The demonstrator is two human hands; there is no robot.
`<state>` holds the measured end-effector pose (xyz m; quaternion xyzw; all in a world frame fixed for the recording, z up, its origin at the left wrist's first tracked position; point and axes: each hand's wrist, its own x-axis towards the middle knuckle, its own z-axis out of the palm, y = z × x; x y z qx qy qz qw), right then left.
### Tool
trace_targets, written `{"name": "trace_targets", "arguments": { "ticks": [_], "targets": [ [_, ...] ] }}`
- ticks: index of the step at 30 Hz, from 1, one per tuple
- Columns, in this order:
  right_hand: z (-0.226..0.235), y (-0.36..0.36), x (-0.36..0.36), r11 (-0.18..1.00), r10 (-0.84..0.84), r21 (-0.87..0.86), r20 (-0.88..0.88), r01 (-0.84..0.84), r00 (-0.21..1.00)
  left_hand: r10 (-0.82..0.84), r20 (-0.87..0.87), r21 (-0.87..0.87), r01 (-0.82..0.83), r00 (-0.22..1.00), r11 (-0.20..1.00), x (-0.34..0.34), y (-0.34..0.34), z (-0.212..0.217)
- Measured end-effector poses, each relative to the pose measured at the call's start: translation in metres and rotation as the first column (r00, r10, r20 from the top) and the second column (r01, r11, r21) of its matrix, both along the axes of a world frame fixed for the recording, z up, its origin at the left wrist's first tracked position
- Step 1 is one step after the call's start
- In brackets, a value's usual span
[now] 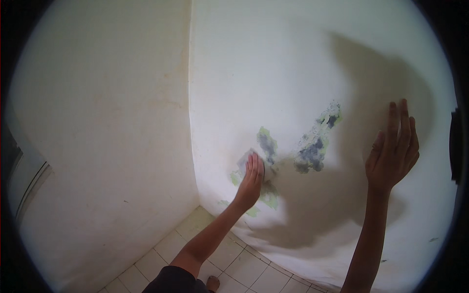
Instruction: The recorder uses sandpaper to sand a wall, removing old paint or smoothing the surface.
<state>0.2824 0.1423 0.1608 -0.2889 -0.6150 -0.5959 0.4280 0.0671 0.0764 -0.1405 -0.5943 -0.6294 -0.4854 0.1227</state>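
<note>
Head view: grey pad point(245, 159) mostly hidden under left hand point(251, 179), kind unclear.

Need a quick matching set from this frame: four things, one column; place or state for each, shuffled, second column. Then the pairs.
Things:
1. left hand
2. right hand
3. grey patches
4. floor tiles

Places or states:
A. flat on bare white wall, fingers up
B. below the wall corner
C. on the wall between the two hands
D. pressing a small grey pad against peeled paint

Pairs: 1-D, 2-A, 3-C, 4-B
</note>
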Motion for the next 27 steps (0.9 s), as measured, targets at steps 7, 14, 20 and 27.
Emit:
{"name": "trace_targets", "arguments": {
  "ticks": [7, 14, 20, 27],
  "targets": [
    [-0.001, 0.002, -0.002, 1.0, 0.017, 0.014, 0.018, -0.017, 1.0, 0.104, -0.021, 0.07, -0.102, 0.994, 0.992, -0.011, 0.003, 0.029],
    [0.003, 0.006, 0.005, 0.999, -0.016, 0.046, 0.043, 0.014, 0.999, -0.105, 0.058, -0.051, 0.108, 0.993, 0.993, 0.008, -0.009, 0.001],
    [0.003, 0.001, 0.003, 0.999, -0.016, 0.046, 0.044, 0.014, 0.999, 0.059, -0.022, 0.154, -0.055, 0.998, 0.987, 0.005, 0.009, 0.088],
    [0.003, 0.002, 0.004, 0.999, -0.026, 0.025, 0.042, 0.025, 0.999, -0.099, 0.052, -0.015, 0.1, 0.994, 0.995, 0.022, -0.011, 0.01]
  ]
}}
